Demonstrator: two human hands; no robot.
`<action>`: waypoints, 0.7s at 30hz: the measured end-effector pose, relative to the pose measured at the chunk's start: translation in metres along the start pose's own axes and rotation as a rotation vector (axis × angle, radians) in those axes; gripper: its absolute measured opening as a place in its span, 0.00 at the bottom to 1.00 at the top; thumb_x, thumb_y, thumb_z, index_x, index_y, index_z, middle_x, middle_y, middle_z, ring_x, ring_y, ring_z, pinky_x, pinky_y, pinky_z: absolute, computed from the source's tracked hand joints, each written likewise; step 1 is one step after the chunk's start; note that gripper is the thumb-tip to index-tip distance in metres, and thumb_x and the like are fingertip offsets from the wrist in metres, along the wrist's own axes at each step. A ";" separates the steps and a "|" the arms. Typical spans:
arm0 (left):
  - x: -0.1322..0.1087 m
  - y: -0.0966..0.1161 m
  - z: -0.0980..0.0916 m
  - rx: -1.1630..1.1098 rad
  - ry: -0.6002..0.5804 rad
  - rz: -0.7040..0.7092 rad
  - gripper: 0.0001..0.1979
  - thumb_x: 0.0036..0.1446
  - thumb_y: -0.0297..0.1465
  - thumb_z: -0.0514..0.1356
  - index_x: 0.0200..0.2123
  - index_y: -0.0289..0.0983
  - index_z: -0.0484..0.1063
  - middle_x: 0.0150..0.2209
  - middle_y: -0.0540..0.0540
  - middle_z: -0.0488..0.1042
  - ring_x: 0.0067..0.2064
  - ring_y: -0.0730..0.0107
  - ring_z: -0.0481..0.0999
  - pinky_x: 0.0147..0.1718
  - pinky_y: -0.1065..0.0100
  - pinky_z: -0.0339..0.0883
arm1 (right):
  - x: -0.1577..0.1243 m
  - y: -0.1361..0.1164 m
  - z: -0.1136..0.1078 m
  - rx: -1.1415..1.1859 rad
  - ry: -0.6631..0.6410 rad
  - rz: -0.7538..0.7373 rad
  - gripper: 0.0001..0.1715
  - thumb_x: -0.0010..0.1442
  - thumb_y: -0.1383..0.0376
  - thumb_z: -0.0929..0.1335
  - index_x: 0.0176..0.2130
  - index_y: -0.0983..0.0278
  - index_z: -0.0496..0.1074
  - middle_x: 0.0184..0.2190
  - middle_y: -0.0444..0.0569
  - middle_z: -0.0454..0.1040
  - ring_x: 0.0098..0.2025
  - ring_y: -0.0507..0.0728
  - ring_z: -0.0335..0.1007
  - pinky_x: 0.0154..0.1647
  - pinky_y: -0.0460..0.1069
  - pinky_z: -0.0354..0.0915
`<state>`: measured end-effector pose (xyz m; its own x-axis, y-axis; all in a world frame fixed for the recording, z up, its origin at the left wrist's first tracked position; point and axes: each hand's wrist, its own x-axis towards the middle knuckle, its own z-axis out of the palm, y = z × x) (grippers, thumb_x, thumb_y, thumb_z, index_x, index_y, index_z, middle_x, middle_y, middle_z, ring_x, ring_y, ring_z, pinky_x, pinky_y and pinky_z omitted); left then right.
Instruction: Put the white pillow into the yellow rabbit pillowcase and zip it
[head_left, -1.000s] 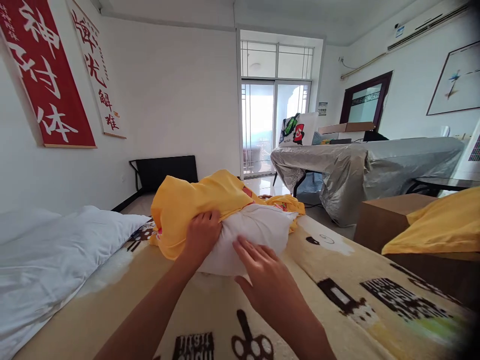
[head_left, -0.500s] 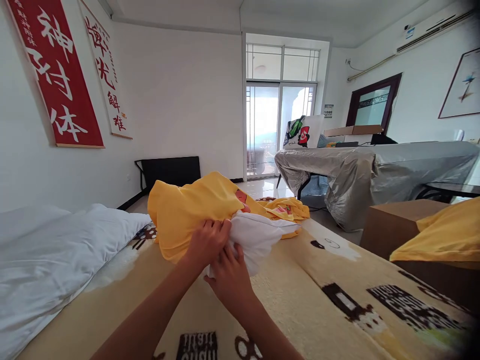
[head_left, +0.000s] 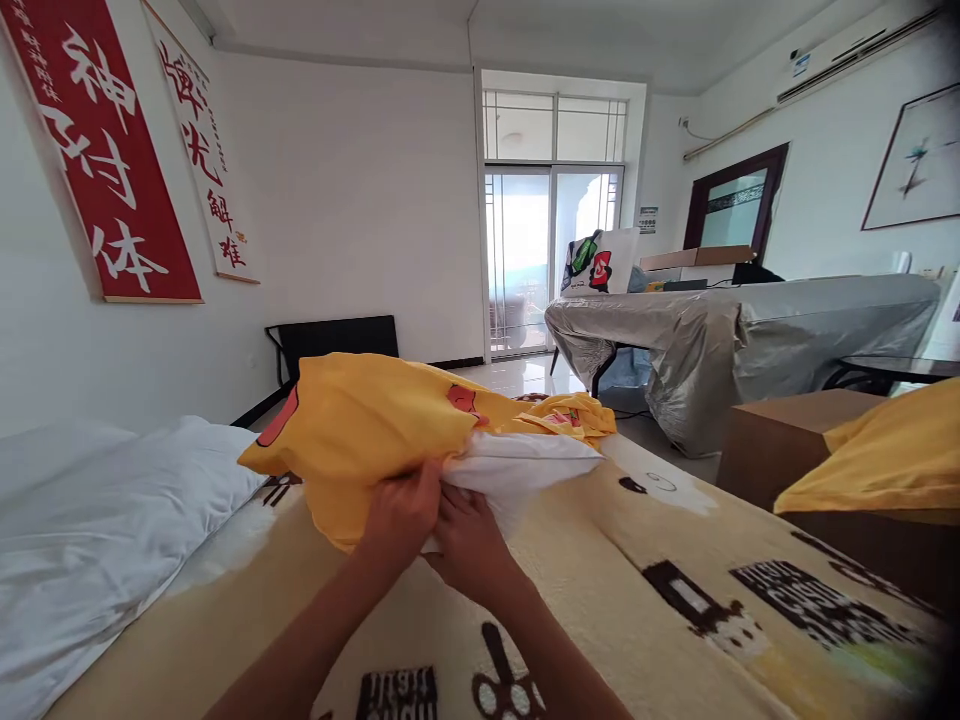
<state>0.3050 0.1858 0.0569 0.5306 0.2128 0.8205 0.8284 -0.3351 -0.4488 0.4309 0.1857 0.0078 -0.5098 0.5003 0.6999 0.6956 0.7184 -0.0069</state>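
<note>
Step in hand, my read: both hands are working the white pillow (head_left: 525,462) into the yellow cover (head_left: 360,410), and they're dealing with the cover's near edge. The cover is lying over the left part of the pillow on the patterned blanket (head_left: 592,610), in front of the wearer; a flattish white wedge is still sticking out to the right. Left hand (head_left: 401,510) is curling its fingers in tight and looks to be gripping the cover's edge. Right hand (head_left: 474,545) is sitting right beside it, fingers bent and tucking in at the white fabric; the tips are partly hidden, so can't tell whether it's pinching pillow, cover or both. The other white pillow (head_left: 142,510) is lying to the left, and a bunched yellow cloth (head_left: 574,412) is resting just behind the exposed wedge. Next move, as I judge it, is calling for the left to keep holding that edge while the right is feeding the remaining white in. Versus one second ago: right hand is no longer lying spread on the pillow but is meeting the left; the exposed white is looking smaller and flatter; the cover's left corner is now pointing outward, showing a red print patch.
</note>
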 end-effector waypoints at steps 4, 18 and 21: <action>0.006 -0.044 0.000 0.109 0.038 -0.188 0.11 0.60 0.23 0.48 0.28 0.37 0.65 0.18 0.52 0.70 0.15 0.71 0.69 0.16 0.69 0.51 | -0.002 0.017 -0.045 0.377 0.393 0.025 0.09 0.61 0.65 0.65 0.41 0.62 0.73 0.41 0.51 0.78 0.45 0.56 0.72 0.47 0.53 0.65; -0.125 -0.031 -0.039 -0.116 -0.184 -0.510 0.11 0.53 0.26 0.50 0.34 0.39 0.72 0.23 0.47 0.77 0.24 0.62 0.77 0.23 0.67 0.68 | -0.003 -0.020 0.016 0.437 0.390 0.253 0.13 0.56 0.67 0.63 0.41 0.64 0.72 0.37 0.54 0.75 0.44 0.60 0.71 0.44 0.53 0.67; -0.142 -0.014 -0.074 -0.276 -0.315 -0.556 0.11 0.58 0.35 0.53 0.40 0.42 0.72 0.29 0.47 0.77 0.29 0.64 0.77 0.27 0.64 0.72 | 0.001 -0.060 0.000 0.630 0.580 0.124 0.14 0.60 0.62 0.60 0.26 0.62 0.66 0.24 0.49 0.70 0.29 0.55 0.67 0.34 0.50 0.66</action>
<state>0.2049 0.0919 -0.0274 0.1027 0.6629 0.7416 0.9384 -0.3118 0.1487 0.3879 0.1431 0.0090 0.0096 0.3904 0.9206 0.2314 0.8948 -0.3818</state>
